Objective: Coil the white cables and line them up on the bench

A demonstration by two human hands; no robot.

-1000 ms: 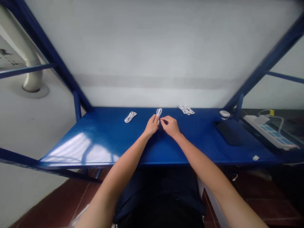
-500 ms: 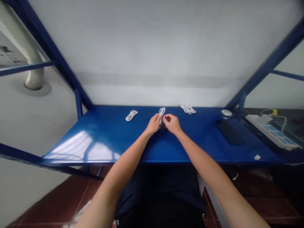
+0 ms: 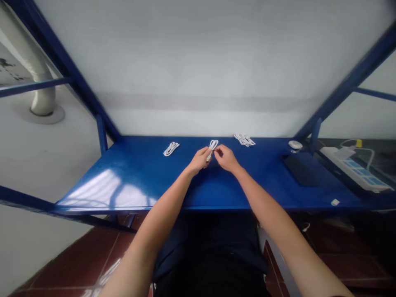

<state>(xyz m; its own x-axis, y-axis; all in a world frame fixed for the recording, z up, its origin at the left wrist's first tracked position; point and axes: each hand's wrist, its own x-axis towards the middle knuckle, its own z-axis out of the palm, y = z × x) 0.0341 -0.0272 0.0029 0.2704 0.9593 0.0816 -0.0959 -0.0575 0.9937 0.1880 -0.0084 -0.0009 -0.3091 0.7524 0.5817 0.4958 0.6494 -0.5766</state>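
Both my hands meet over the middle of the blue table. My left hand pinches a folded white cable near its lower end, so the looped end sticks up beyond my fingers. My right hand is closed in a pinch at the same cable from the right side. A second coiled white cable lies on the table to the left of my hands. A bundle of several white cables lies at the back to the right.
A black flat device and a small white round object sit at the table's right end. A white power strip lies beyond on a dark surface. Blue frame posts rise at both back corners. A small white piece rests near the front right edge.
Both hands have drifted slightly right and farther back with the cable between them. The cable's loop now shows more clearly above my fingers.
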